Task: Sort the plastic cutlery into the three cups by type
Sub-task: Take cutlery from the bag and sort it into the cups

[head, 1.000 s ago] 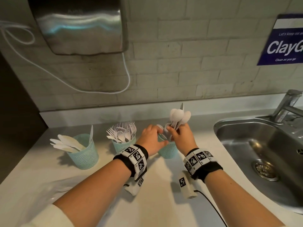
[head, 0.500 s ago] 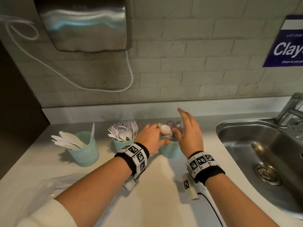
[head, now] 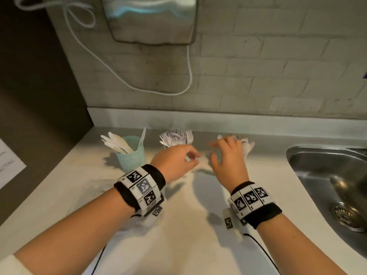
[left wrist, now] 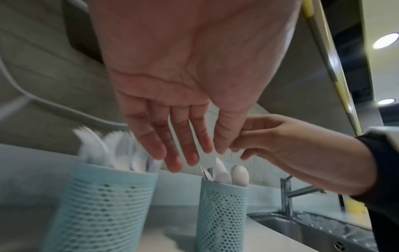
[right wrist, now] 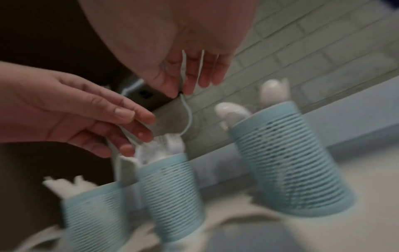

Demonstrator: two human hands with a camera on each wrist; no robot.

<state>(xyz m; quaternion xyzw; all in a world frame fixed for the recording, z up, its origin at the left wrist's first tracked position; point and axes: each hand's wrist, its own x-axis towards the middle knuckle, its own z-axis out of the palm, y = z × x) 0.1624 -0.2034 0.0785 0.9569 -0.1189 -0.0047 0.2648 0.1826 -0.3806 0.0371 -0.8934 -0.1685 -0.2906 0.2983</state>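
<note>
Both hands loose and holding nothing above the cups on the desk point(head: 178, 235).
Head view: left hand point(head: 174, 162) and right hand point(head: 228, 157) hide two cups; knife cup point(head: 132, 157) visible. Left wrist view shows spoon cup point(left wrist: 222, 213) and fork cup point(left wrist: 101, 209), cutlery sorted.

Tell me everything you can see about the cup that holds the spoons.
The spoon cup is a tall, pale teal plastic cylinder, its wall perforated with rows of small holes below a plain rim. It stands upright on the white counter, rightmost of three like cups, nearest the steel sink. White plastic spoons stand in it, bowls up, poking above the rim. Both hands hover above it: the left hand open, the right hand relaxed; neither touches it.
</note>
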